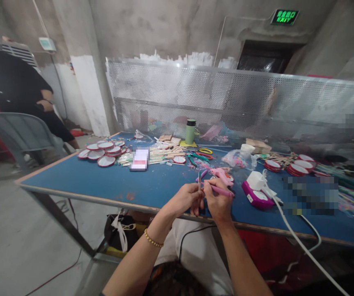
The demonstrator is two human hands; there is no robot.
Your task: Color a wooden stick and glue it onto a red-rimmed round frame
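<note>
Near the front edge of the blue table (103, 185), my left hand (189, 198) is closed around a thin upright stick (199, 179) with a green tip. Close against it on the right, my right hand (218, 200) grips a pink pen-like tool (221, 190), whose tip end is at the stick and hard to make out. Just beyond my hands lie a pink glue gun (223, 175) and a small purple item (201, 175). To the right of my right hand is a purple power strip (258, 197) with a white plug in it.
Red-rimmed discs (105, 160) are piled at the left, more (302, 166) at the right. Behind are wooden sticks (161, 155), a phone (140, 159), a green bottle (190, 132), pliers (197, 159) and a plastic bag (238, 159). A white cable (290, 230) crosses the front edge. A person (13, 78) stands at left.
</note>
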